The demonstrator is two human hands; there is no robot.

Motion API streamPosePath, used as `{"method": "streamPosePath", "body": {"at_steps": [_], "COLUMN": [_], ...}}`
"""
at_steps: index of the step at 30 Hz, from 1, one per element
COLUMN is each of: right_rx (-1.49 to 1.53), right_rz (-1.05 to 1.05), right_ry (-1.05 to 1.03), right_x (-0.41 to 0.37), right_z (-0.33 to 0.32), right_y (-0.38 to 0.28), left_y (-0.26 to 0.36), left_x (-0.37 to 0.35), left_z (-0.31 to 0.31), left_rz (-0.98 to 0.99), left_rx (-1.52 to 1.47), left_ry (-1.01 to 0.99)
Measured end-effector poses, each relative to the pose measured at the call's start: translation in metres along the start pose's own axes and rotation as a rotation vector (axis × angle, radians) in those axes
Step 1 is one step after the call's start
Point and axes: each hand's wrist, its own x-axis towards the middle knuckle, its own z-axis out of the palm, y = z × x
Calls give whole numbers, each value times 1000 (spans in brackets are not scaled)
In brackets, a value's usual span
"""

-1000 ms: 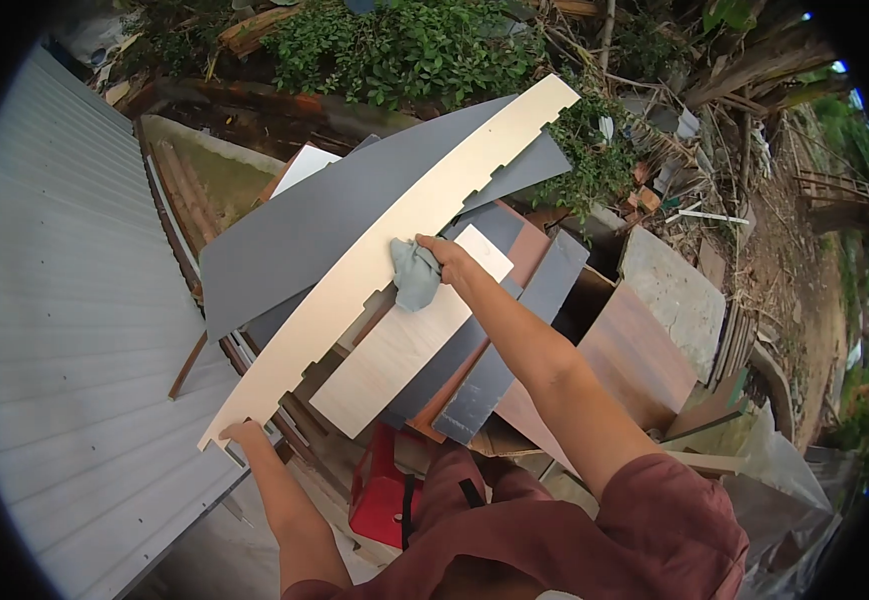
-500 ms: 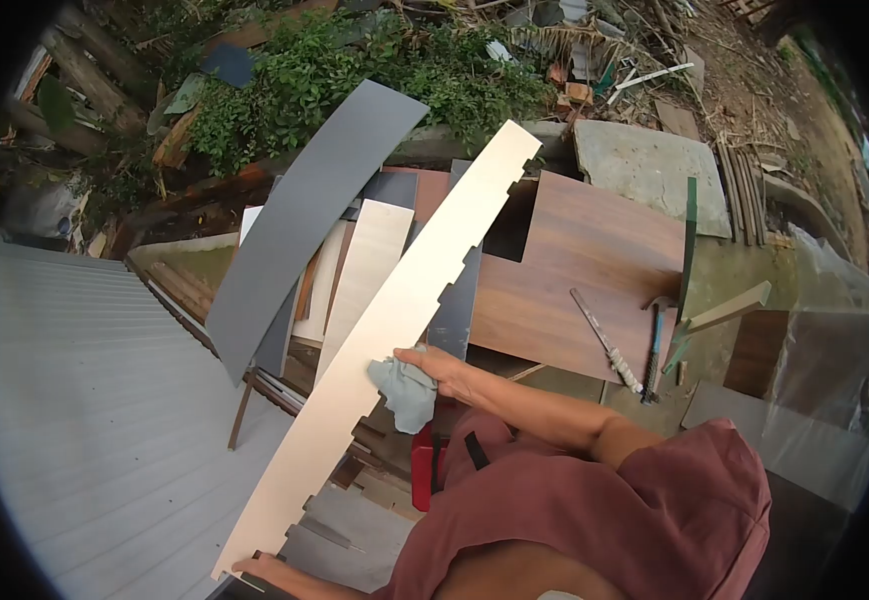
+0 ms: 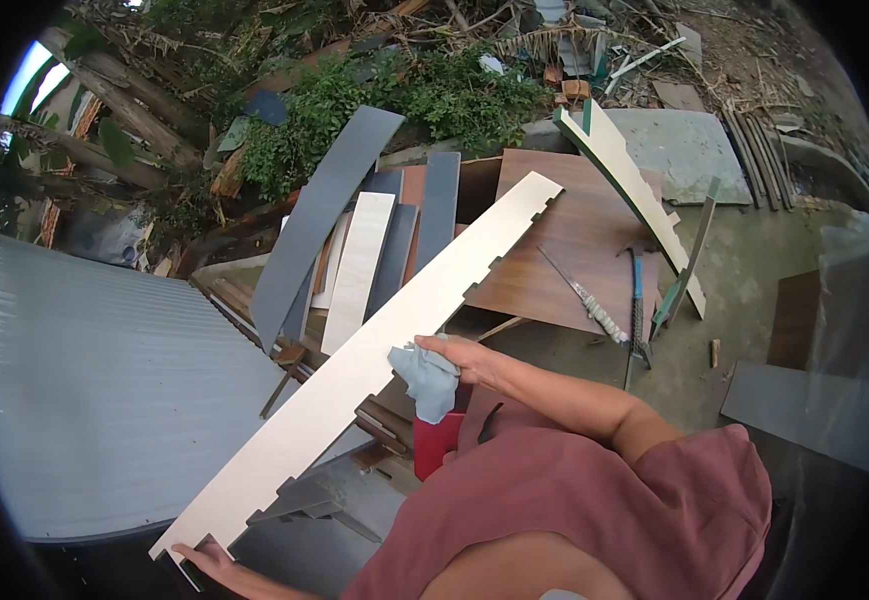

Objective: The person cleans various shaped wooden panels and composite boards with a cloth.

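A long cream board point(image 3: 355, 350) with notches along one edge slants across the view in front of me. My left hand point(image 3: 205, 563) grips its near end at the lower left, thumb over the face. My right hand point(image 3: 455, 357) is closed around a crumpled pale blue-grey cloth point(image 3: 429, 383) at the board's notched edge, around mid-length. The cloth hangs below the fingers and touches or nearly touches the edge. Some fingers of both hands are hidden.
Brown wood-grain panel point(image 3: 525, 270) bears a white-wrapped saw-like tool point(image 3: 595, 310) and a blue-handled hammer point(image 3: 638, 300). Another notched cream board point(image 3: 635, 190) leans at right. Grey boards point(image 3: 330, 220) lie left, beside corrugated metal sheeting point(image 3: 105, 390). Shrubs point(image 3: 435, 100) grow behind.
The held board's far end has shifted right and down; its near end has moved left. My right hand and cloth have moved slightly right. The other notched board at right now shows its face.
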Motion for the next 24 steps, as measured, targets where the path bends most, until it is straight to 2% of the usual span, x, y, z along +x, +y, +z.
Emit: {"method": "streamPosePath", "body": {"at_steps": [2,3,5,6,8,9,10,11,12,14,17,18,19,21,22,23,24], "right_rx": [-173,-357,-726,-925,-1101,-1163,-1055,-956,-981,-989,-1097,-1102,-1077,-1108,-1162,-1251,-1336], "right_rz": [72,147,318,304,229,98,62,-13,-78,-150,-88,-151,-248,-611,-779,-765,-752], "right_ry": [-96,-126,-230,-310,-351,-380,-436,-396,-387,-461,-699,-766,-941,-1140,-1166,-1246,-1330], "right_x": [-24,-44,-78,-89,-113,-115,-119,-116,-114,-94,-64,-72,-64,-62,-61,-70,-79], "right_z": [4,14,35,49,112,141,178,210,247,314,404,437,462,514,536,541,546], "right_y": [-10,-14,-26,-35,-58,-67,-71,-67,-62,-42,15,46,75,132,162,182,203], "left_y": [20,19,24,24,33,35,29,31,34,31,40,44,50,65,72,78,78], "left_x": [-36,-22,-54,-61,-87,-93,-89,-101,-115,-119,-143,-149,-157,-178,-186,-190,-189], "left_z": [32,19,49,56,79,85,74,78,84,81,93,95,99,106,111,121,117], "left_rz": [-10,21,75,106,209,266,313,345,372,396,423,459,501,511,519,632,612], "left_rx": [14,-24,-5,-39,-51,-82,-155,-212,-254,-305,-361,-372,-380,-364,-358,-334,-320], "left_ry": [-43,-97,2,19,39,95,59,34,59,47,64,45,23,36,44,87,82]}}
